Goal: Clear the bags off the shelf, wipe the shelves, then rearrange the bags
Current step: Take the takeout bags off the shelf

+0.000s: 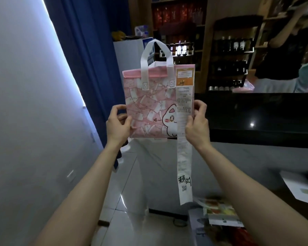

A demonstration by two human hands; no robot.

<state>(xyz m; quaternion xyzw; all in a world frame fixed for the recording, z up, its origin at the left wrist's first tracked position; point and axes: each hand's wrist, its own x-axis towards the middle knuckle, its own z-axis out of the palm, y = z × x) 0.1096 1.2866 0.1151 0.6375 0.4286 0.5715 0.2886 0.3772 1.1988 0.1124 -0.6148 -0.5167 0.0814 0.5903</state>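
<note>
I hold a pink bag (149, 103) upright in the air at the middle of the head view. It has white loop handles, a cartoon cat print and a pink folded top. My left hand (117, 125) grips its left edge, thumb in front. My right hand (196, 125) pinches its right edge together with a long white receipt (184, 157) that hangs from the bag's front down past its bottom. An orange sticker (185, 78) sits at the bag's top right.
A black counter (265, 121) runs along the right, with a person behind it at the far right. Wine shelves (231, 55) stand at the back. A white fridge (128, 55) stands behind the bag. Papers and packets (219, 212) lie low right. Tiled floor lies below.
</note>
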